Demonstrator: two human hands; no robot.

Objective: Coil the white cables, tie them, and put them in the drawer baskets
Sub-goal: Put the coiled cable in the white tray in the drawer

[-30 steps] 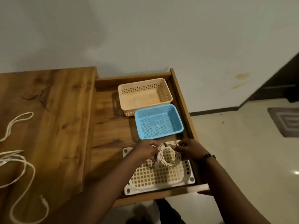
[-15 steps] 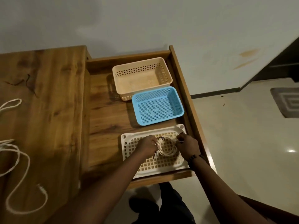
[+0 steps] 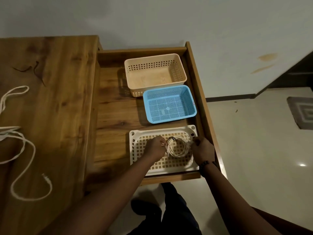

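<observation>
Lowering the coil (image 3: 177, 147) into the white basket (image 3: 135, 150) at the drawer's (image 3: 199, 92) near end, I have both hands in the head view. My left hand (image 3: 155, 148) pinches its left edge and my right hand (image 3: 202, 150) pinches its right, I judge to keep the loops flat and the dark tie (image 3: 173, 139) on top. Whether it touches the grid yet, I cannot tell. The blue basket (image 3: 191, 102) and beige basket (image 3: 183, 68) sit empty behind. A loose cable (image 3: 25, 145) waits on the tabletop (image 3: 59, 99), uncoiled.

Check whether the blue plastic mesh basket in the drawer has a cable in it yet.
No, the blue plastic mesh basket holds nothing; the coiled white cable sits over the white plastic grid basket, between both hands.
</observation>
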